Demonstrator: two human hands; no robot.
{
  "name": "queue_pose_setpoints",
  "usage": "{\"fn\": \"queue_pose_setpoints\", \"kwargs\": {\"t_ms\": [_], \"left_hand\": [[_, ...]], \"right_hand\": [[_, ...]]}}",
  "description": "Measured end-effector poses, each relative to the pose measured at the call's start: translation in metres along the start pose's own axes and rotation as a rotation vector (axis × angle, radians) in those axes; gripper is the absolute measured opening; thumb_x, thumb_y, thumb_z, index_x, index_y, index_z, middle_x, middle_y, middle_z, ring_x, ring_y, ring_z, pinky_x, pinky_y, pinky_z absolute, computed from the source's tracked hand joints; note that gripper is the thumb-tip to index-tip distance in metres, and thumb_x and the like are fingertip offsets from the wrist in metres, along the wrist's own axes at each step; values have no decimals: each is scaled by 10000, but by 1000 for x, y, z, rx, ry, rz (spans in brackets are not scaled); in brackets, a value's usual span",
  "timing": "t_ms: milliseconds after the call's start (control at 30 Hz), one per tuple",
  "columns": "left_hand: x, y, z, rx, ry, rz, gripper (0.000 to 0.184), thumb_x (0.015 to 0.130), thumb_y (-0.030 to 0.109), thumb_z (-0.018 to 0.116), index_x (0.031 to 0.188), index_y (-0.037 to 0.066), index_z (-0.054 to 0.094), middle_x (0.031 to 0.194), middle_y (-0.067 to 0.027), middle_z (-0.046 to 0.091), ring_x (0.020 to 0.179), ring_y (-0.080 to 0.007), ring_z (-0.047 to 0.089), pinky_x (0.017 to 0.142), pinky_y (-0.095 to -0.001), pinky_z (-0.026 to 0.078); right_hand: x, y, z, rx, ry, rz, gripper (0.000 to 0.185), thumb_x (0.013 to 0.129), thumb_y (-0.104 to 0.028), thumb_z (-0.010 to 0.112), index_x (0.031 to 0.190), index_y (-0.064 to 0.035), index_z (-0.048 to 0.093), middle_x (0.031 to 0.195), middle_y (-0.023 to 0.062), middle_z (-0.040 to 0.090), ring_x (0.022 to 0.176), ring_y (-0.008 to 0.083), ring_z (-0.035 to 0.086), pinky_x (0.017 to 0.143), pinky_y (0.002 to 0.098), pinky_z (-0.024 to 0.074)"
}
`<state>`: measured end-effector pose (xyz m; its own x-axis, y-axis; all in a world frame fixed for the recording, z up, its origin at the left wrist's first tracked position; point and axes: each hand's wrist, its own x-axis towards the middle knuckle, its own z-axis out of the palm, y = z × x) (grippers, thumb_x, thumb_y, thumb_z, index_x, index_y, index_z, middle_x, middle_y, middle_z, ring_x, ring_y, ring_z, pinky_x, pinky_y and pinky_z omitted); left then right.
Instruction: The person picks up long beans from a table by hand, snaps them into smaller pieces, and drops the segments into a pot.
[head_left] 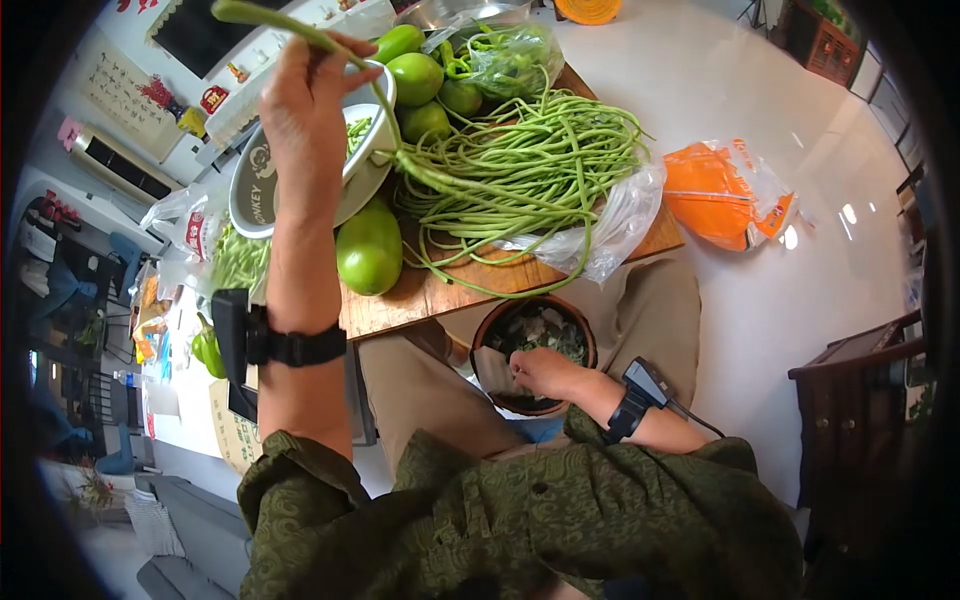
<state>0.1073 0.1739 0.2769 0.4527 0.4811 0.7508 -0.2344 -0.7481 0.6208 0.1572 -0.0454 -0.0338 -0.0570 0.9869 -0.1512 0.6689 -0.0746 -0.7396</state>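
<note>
My left hand (305, 115) is raised at the left of the wooden board (385, 308). Its fingers are closed round a long green bean (278, 20), whose thick end sticks out past them. The bean runs down toward a large heap of long beans (540, 160) on the board. Beneath that hand are a white bowl (376, 140) with cut green pieces and a grey basin (258, 205). Between my knees, my right hand (543, 372) is inside the rim of a round bin (592, 345) of scraps. Its fingers are pinched together; what they hold, if anything, is hidden.
Several green gourds (369, 250) sit beside the bowl. A plastic bag of green peppers (515, 60) lies at the back, and a clear bag (625, 215) under the beans. An orange bag (725, 195) is right of the board. A dark wooden cabinet (850, 420) stands at far right.
</note>
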Motion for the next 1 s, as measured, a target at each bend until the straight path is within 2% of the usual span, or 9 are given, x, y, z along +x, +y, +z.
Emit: {"fn": "queue_pose_setpoints", "kwargs": {"t_ms": [467,533,567,600,667,700,733,767,1000], "left_hand": [[88,71,6,166,225,344,143,892,63,424,865,-26,533,777,-130,577,673,-190,606,595,-271,566],[83,76,1,-165,-316,437,237,912,191,408,869,13,557,777,-118,582,639,-155,606,527,-236,545],[74,89,20,-224,-380,395,310,894,310,426,866,35,567,789,-102,577,679,-130,592,587,-236,529],[66,102,50,-278,169,-245,350,855,383,476,841,47,574,759,-77,555,704,-125,561,646,-237,486],[56,56,43,219,-378,-117,329,817,292,576,920,-20,559,815,-95,557,771,-208,526,627,-393,437],[55,33,47,350,-441,-5,249,790,297,633,927,94,586,784,-59,567,751,-199,514,711,-386,427],[42,9,54,546,-347,302,105,848,-7,447,888,-13,544,765,-116,574,713,-190,586,634,-323,497],[38,-15,57,506,-326,551,76,818,15,508,890,11,531,727,-115,538,672,-192,555,613,-344,452],[0,-56,81,574,-540,339,74,742,10,543,809,40,551,794,-125,544,781,-291,571,644,-379,472]], "right_hand": [[1,-8,-15,555,212,-12,190,736,-187,568,833,-24,569,674,135,586,650,273,584,599,337,449],[2,-7,-14,491,169,11,163,736,-183,565,778,-26,577,679,137,594,653,278,589,596,344,453],[2,-5,-10,483,170,8,163,736,-183,565,778,-26,577,679,137,594,653,278,589,596,344,453],[1,-2,-6,437,148,-17,158,734,-185,561,776,-34,581,683,139,595,660,289,588,597,353,454],[-1,3,-2,384,129,-48,153,733,-187,557,774,-42,584,687,142,596,666,300,586,599,363,454],[-2,5,-1,248,59,-28,158,742,-185,544,803,-45,588,717,123,614,685,286,595,618,357,458],[-2,6,-1,113,-9,-8,168,752,-182,530,832,-49,592,747,104,632,705,271,603,638,352,463],[-4,3,-3,105,-21,7,173,753,-203,532,830,-62,596,757,117,627,728,307,591,646,386,454],[0,12,7,-96,-169,72,196,712,-169,532,740,2,625,768,221,603,754,376,587,663,436,459]]}}
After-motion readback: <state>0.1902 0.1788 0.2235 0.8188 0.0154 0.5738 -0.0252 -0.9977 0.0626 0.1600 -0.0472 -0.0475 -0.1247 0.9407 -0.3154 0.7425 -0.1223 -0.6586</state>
